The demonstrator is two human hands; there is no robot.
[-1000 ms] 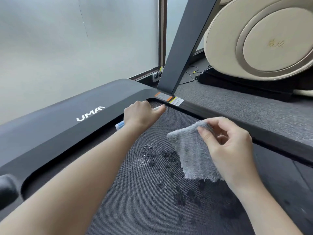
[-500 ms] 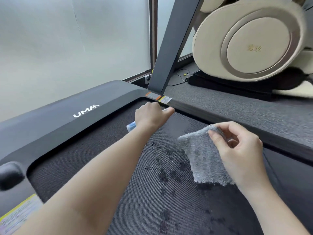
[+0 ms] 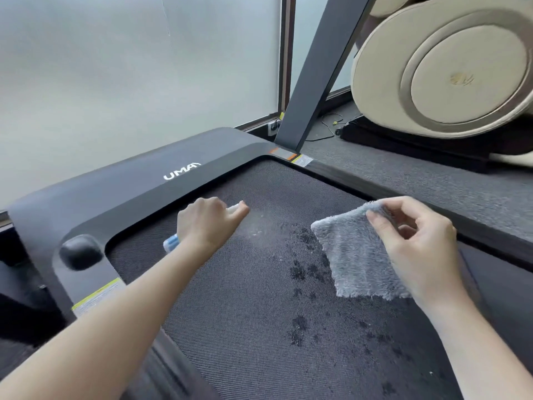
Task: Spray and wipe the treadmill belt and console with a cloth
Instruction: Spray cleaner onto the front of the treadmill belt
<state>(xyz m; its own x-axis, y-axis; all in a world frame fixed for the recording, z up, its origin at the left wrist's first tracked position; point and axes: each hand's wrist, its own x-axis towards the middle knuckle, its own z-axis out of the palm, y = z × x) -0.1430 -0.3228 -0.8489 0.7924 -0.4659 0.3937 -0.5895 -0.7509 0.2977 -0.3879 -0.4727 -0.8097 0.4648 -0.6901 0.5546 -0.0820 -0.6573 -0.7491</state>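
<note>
The dark treadmill belt point(image 3: 236, 327) fills the lower view, dotted with wet spray patches point(image 3: 300, 269) in its middle and a faint mist near the front. My left hand point(image 3: 206, 223) grips a small spray bottle point(image 3: 171, 243) held low over the belt; only its blue-and-white bottom end and pale nozzle tip show past my fingers. My right hand point(image 3: 415, 243) pinches the top edge of a grey fluffy cloth point(image 3: 354, 252), which hangs just above the belt's right side. The console is out of view.
The black motor cover point(image 3: 138, 183) with a white logo runs across the belt's front. A dark upright post point(image 3: 314, 73) rises at the front right corner. A beige massage chair point(image 3: 450, 67) stands on grey carpet point(image 3: 427, 180) to the right, and a frosted glass wall point(image 3: 129, 76) lies ahead.
My left hand with the bottle has drawn back from the belt's front right corner towards the middle. A fresh mist shows in front of the nozzle. The cloth hand has barely moved.
</note>
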